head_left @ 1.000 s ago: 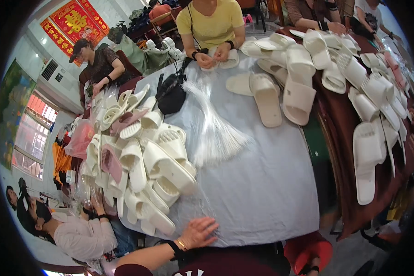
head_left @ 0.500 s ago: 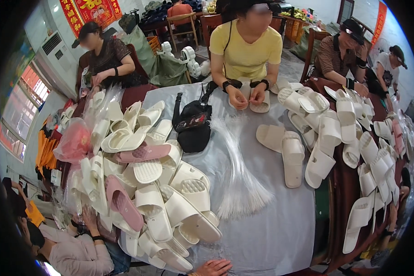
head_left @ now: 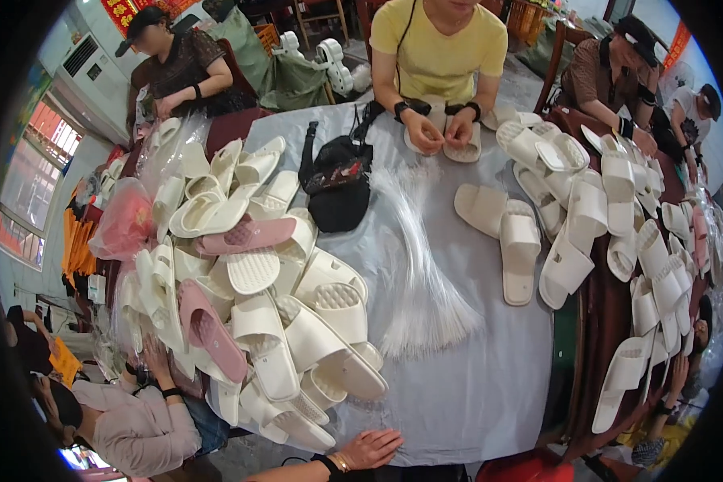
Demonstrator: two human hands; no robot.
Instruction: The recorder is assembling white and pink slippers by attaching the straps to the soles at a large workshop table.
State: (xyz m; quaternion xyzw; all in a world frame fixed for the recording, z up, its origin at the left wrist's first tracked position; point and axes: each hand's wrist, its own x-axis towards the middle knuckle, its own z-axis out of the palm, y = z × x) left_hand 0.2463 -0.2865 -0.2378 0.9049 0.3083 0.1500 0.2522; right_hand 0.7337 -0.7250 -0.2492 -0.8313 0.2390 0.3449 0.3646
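Note:
My left hand (head_left: 371,448) rests on the near edge of the grey sheet-covered table (head_left: 474,410), fingers stretched out to the right and nothing visible in them. A black band (head_left: 328,463) and a bracelet circle its wrist. My right hand is outside the picture. Nearest to the left hand are the white slippers (head_left: 285,422) at the front of a big pile, which also holds pink slippers (head_left: 210,329). Beyond it lies a fanned bundle of thin clear strands (head_left: 427,313). A pair of white slippers (head_left: 519,255) sits to the right of the bundle.
Across the table a person in a yellow shirt (head_left: 442,48) pinches something tiny above two slippers. A black cap (head_left: 337,189) lies mid-table. More white slippers (head_left: 586,209) cover the right side. Other people sit left and right; a red stool (head_left: 526,466) stands below the near edge.
The view has tilted down and shifted, so the table sits higher and more of my left forearm shows. My left hand stays on the table edge. The yellow-shirted person's hands have moved slightly.

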